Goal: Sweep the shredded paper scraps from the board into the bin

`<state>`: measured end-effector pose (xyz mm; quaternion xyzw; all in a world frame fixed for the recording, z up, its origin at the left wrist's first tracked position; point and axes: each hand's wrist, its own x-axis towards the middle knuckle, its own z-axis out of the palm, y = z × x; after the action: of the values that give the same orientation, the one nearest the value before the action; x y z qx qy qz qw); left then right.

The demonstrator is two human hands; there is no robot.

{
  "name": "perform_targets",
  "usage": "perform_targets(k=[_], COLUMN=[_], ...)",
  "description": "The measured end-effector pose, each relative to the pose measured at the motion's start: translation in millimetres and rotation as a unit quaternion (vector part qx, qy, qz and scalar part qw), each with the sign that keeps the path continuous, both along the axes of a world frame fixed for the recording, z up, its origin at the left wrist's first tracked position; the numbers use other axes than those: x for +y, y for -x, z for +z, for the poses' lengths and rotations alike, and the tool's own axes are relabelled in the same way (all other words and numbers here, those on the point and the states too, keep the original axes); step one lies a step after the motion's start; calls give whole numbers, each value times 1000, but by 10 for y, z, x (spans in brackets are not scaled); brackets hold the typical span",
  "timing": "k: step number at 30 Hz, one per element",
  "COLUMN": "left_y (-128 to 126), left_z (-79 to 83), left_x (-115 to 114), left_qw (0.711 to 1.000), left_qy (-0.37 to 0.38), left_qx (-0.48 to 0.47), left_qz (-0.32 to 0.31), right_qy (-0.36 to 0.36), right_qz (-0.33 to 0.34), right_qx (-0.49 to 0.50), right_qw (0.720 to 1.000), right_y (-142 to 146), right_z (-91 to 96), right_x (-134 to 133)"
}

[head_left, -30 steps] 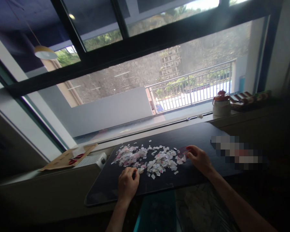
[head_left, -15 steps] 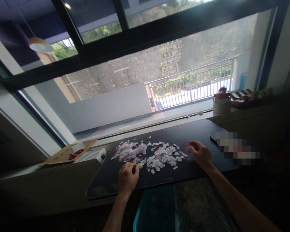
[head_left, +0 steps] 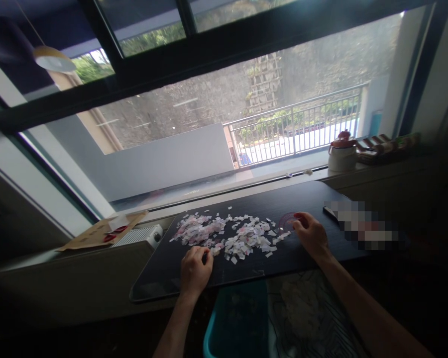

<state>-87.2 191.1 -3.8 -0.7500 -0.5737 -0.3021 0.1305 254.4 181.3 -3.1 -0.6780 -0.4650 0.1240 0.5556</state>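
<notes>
On a dark tabletop (head_left: 298, 199) lie two loose heaps of small paper scraps, a pinkish heap (head_left: 196, 229) on the left and a whiter heap (head_left: 248, 238) on the right. My left hand (head_left: 196, 268) rests at the near side of the heaps, fingers curled; what they hold, if anything, is hidden. Thumb and fingers of my right hand (head_left: 310, 233) pinch the right edge of a clear curved plastic piece with reddish markings (head_left: 285, 222), which looks like a protractor. A few scraps lie just below that piece.
A blurred-out item (head_left: 362, 223) lies at the table's right. On the sill stand a white jug with a reddish lid (head_left: 342, 156) and a rack-like object (head_left: 383, 147). Red-handled scissors (head_left: 114, 233) lie on brown paper (head_left: 93, 236) at left. Below the table is a teal bin (head_left: 237, 318).
The whole view has shifted slightly. The reddish clear piece has turned a little at my right fingertips and now shows as a rounder shape. My left hand stays curled in place.
</notes>
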Motion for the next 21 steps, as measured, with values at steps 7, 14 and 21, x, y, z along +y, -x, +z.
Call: perform_targets(k=[7,14,21], left_y=[3,1,-8], left_z=[-7,-21,-3], left_x=[4,12,-3], left_qw=[1000,1000,1000], left_qy=[-3,-4,-2], left_qx=[-3,-5,-2], left_qz=[-1,2,-1], right_qy=[-9,-11,-20], right_qz=[-12,52,105], right_qx=[6,18,32], right_qw=[1000,998,994], right_y=[-12,-10,-18], right_z=[-7,-35,-69], right_x=[2,27,44])
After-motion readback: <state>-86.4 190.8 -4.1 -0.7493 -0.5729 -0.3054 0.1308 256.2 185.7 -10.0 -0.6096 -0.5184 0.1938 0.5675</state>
